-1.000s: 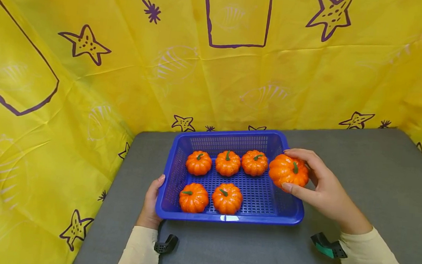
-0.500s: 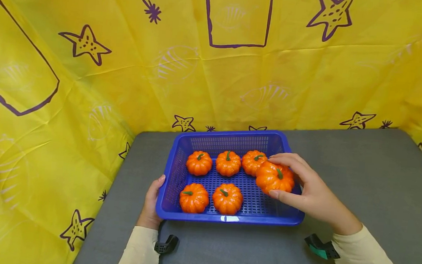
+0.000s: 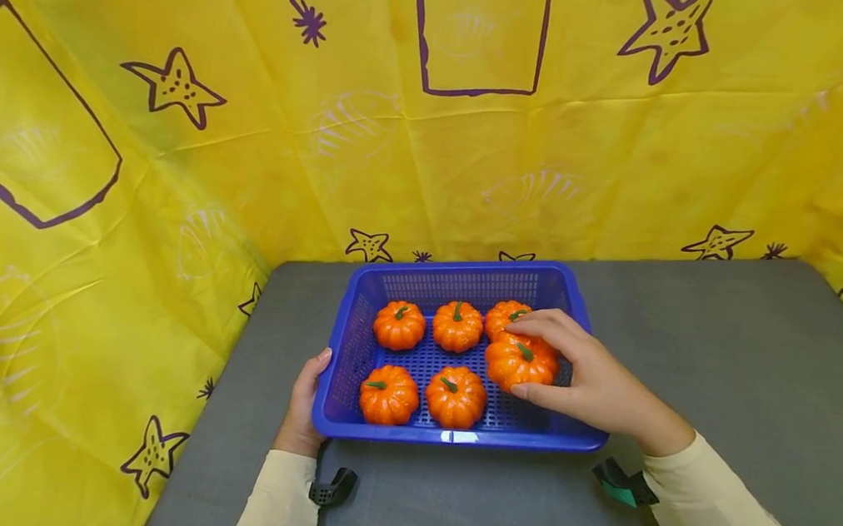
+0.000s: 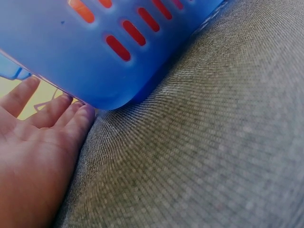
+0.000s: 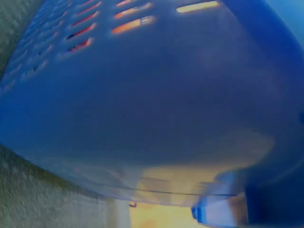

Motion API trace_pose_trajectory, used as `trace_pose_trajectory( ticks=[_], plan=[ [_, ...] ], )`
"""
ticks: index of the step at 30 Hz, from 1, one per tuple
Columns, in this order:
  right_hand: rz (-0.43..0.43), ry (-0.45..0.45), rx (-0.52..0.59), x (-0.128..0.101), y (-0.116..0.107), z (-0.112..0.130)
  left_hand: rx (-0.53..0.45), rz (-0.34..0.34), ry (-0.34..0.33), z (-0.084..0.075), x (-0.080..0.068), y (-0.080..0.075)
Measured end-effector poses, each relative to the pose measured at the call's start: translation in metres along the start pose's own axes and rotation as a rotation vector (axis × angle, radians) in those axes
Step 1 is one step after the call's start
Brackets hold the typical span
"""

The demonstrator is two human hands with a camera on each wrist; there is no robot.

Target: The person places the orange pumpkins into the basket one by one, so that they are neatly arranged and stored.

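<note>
My right hand [image 3: 591, 386] grips a small orange pumpkin [image 3: 514, 365] with a green stem, thumb at its near side and fingers on its far side. The hand reaches over the right rim of a blue plastic basket [image 3: 451, 438]. Three more pumpkins line the back: one at left [image 3: 398, 328], one in the middle [image 3: 457, 330], one at right [image 3: 503, 315] partly covered by my fingers. Two sit in front, a left one [image 3: 389, 397] and a right one [image 3: 457, 401]. My left hand [image 3: 304, 403] rests against the basket's left side, its fingers nearly straight along the wall in the left wrist view [image 4: 47, 137].
The basket stands on a grey cloth-covered table [image 3: 716, 339]. Behind and to the left hangs yellow cloth [image 3: 460, 166] with starfish drawings. Each wrist wears a black mount, the left one [image 3: 334, 487] and the right one [image 3: 624, 483]. The basket's slotted wall [image 5: 142, 95] fills the right wrist view.
My right hand has carried its pumpkin leftward and slightly down, from the basket's right rim to over the front right area inside. The left hand and the basket stay put.
</note>
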State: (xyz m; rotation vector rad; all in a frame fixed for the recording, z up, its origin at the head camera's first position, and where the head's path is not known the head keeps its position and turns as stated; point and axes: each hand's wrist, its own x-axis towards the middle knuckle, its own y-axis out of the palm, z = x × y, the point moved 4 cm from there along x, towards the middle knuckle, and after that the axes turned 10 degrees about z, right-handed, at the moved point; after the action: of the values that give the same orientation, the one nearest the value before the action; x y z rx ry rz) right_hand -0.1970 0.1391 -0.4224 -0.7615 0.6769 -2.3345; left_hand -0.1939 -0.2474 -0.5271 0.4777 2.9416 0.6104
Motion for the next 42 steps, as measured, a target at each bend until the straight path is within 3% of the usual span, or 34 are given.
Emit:
trace_pose_trajectory(
  ticks=[7, 22, 33, 42],
  plan=[
    [0.078, 0.104, -0.063, 0.002, 0.007, -0.002, 0.019, -0.018, -0.014, -0.001, 0.0, 0.0],
    [0.257, 0.194, -0.464, 0.007, 0.028, 0.0, -0.023, 0.057, 0.014, -0.001, -0.001, 0.0],
    [0.356, 0.255, -0.5, 0.009, 0.03, 0.002, -0.016, 0.023, -0.006, 0.0, -0.001, 0.001],
    [0.418, 0.271, -0.517, 0.012, 0.031, 0.004, -0.024, 0.066, 0.021, -0.001, 0.0, 0.001]
  ],
)
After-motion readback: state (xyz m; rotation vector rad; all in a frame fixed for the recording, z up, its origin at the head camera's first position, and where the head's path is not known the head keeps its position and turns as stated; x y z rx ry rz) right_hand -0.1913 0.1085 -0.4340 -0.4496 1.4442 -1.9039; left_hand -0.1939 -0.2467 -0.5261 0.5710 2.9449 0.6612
